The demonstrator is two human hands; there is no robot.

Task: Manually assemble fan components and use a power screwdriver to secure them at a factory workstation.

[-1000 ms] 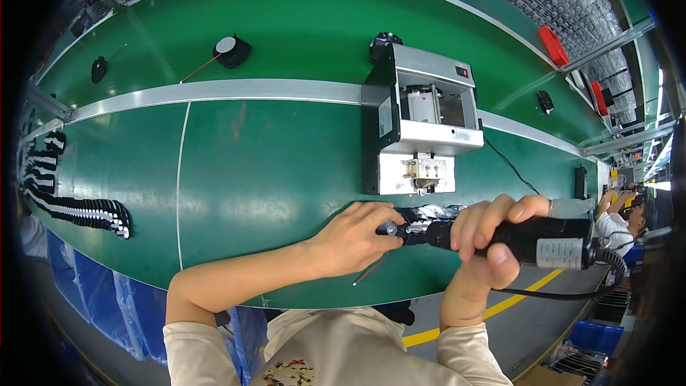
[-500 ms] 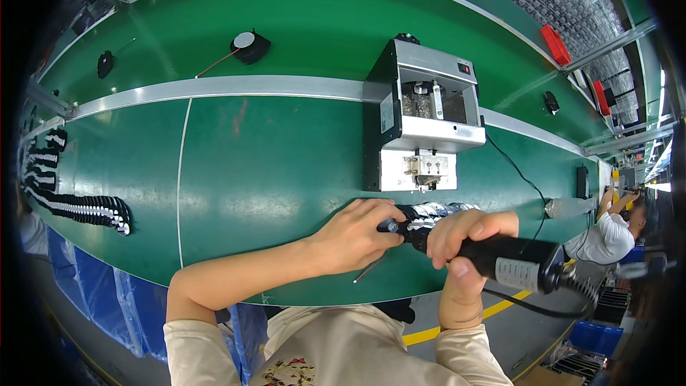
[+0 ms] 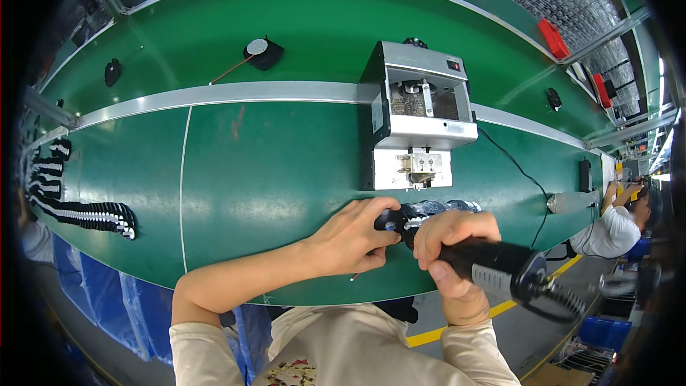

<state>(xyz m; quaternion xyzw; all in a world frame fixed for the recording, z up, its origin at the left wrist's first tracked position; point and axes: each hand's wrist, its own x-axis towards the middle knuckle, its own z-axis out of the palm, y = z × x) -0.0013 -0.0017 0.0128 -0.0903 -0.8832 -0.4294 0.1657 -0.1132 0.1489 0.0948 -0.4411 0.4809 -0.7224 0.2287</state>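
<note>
My right hand [image 3: 457, 239] is wrapped around a black electric screwdriver [image 3: 489, 270], with a pale label and a coiled cord at its back end. The driver slants down to the left, its front end close to a small black part [image 3: 382, 219] near the table's front edge. My left hand [image 3: 346, 241] grips that part with its fingers bent round it; whether the bit touches it I cannot tell. A thin lead with a white end [image 3: 354, 278] sticks out below the left hand. Just behind the right hand lies a row of black and silver parts [image 3: 446, 206].
A metal screw feeder [image 3: 432, 131] stands beyond my hands, its cable running right. At the far left sit rows of black and white parts [image 3: 89, 214]. A black part with a silver disc [image 3: 266, 53] lies on the back strip. A co-worker [image 3: 618, 232] is at far right.
The screwdriver's back end has moved slightly left and down, and my right hand with it. My left thumb has shifted, showing more of the black part. The whole view has moved a little.
</note>
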